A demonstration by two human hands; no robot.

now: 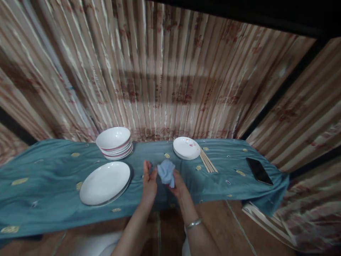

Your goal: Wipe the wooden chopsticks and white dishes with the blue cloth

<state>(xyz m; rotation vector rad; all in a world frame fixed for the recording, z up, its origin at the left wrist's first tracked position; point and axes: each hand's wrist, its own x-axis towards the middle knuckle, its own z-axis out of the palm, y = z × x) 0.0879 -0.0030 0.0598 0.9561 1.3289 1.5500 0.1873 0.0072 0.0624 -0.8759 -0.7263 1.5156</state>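
My right hand (177, 183) is closed on a crumpled light blue cloth (166, 170), held above the front part of the table. Just left of the cloth is my left hand (149, 180), with its fingers apart and nothing in it. A small gap shows between that hand and the cloth. To the left lie white oval plates (105, 183), one on another. Behind these stands a stack of white bowls (114, 138) with red bands. Beyond the cloth, slightly right, are stacked small white plates (185, 146) with a floral print.
Several wooden chopsticks (208, 161) lie beside the small plates. A black phone-like slab (259, 170) rests near the right end. The table wears a teal patterned tablecloth (151, 151). A pleated curtain (160, 71) hangs behind it, with dark frame bars (282, 89) at the right.
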